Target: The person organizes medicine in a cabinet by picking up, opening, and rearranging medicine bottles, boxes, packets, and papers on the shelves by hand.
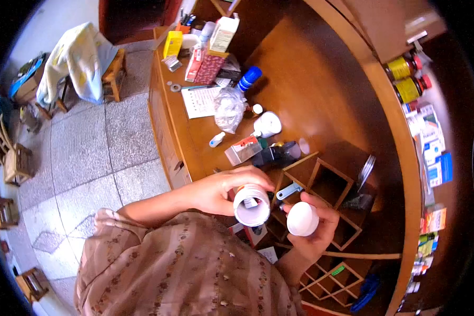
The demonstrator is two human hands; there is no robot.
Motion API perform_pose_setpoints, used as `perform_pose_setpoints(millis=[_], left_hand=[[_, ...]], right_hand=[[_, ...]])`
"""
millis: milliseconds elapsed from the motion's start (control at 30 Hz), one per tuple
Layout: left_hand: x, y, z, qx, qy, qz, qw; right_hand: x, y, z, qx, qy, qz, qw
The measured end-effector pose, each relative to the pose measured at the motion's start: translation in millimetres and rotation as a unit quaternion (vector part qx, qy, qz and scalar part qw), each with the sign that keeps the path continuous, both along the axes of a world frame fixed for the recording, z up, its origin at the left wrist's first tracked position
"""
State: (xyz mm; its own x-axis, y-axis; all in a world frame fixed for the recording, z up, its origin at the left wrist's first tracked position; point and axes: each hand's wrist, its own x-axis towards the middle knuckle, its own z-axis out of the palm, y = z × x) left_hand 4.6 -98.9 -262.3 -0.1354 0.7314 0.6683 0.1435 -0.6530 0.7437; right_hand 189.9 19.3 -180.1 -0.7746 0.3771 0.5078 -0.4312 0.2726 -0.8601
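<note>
Curled part-way round the white bottle, the left grip holds it with its open mouth toward the camera; a small pale piece shows inside, its kind unclear. The right grip is likewise part-closed, pinching the white lid just right of the bottle, apart from it.

Right of the bottle, the lid and right grip hide part of the wooden rack, its compartments mostly dark. Beyond the bottle, the surface carries a clear box, a white jar and a plastic bag. Farther beyond lie a notepad and several cartons.
</note>
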Motion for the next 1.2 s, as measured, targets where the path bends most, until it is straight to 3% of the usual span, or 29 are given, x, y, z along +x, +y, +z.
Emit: perform_pose_setpoints(millis=[633, 1067, 1200], left_hand=[[1, -6, 4, 0.054, -0.046, 0.075, 0.995], [3, -10, 4, 0.077, -0.034, 0.115, 0.990], [5, -21, 14, 0.146, -0.025, 0.125, 0.981]], right_hand=[[-21, 7, -14, 0.012, -0.016, 0.110, 0.994], [-26, -1, -13, 0.011, -0.036, 0.094, 0.995], [-26, 2, -17, 0.001, -0.035, 0.103, 0.994]])
